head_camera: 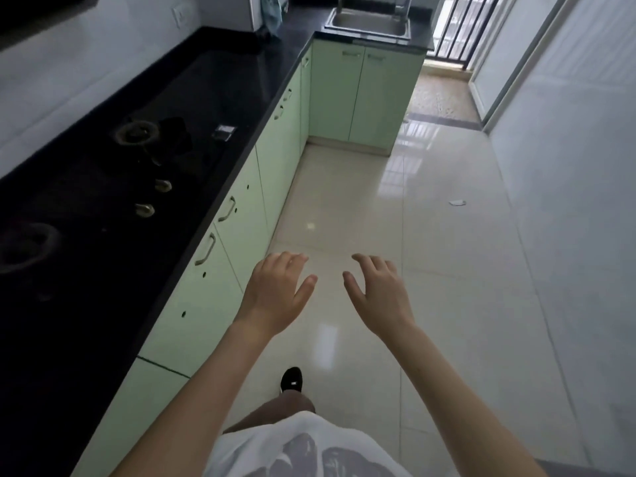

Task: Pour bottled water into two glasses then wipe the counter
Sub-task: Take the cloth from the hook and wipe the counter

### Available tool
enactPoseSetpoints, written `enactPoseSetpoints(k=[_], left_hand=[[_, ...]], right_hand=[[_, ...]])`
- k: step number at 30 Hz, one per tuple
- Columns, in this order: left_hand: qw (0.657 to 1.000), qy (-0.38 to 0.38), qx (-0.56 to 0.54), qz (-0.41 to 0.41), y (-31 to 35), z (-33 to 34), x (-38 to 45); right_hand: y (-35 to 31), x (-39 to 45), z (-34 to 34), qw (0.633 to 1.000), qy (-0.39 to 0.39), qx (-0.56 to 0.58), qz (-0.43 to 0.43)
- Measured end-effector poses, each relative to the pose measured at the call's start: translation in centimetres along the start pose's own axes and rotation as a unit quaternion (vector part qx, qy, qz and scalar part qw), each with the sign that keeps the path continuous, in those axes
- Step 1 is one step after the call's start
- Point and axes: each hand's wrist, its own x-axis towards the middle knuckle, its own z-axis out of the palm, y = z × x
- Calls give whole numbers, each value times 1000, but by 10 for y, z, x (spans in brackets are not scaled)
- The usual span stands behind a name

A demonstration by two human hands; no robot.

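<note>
Both the left hand (275, 290) and right hand (378, 294) hover empty, fingers loosely spread, above glossy floor tiles (430, 270). Polished black counter (223, 80) runs along the left; its 2 round burners (137, 132) are dim, and the steel sink (368, 24) is cropped.

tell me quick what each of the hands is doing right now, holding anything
Left hand: open, fingers relaxed, holding nothing, out over the floor.
Right hand: open, fingers relaxed, holding nothing, also over the floor.
</note>
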Motion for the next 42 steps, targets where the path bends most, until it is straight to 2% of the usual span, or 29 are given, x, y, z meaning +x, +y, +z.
enactPoseSetpoints(k=[10, 17, 23, 32, 42], left_hand=[[999, 5, -8, 53, -36, -21, 182], [996, -44, -9, 72, -29, 18, 270], [998, -53, -1, 46, -7, 51, 367], [1000, 16, -5, -15, 25, 26, 528], [996, -11, 3, -85, -20, 50, 630]], right_hand=[[4, 168, -12, 999, 35, -27, 24], [53, 236, -8, 998, 16, -24, 50], [117, 337, -18, 998, -22, -57, 10], [176, 509, -69, 997, -44, -35, -57], [187, 641, -31, 989, -115, -11, -95]])
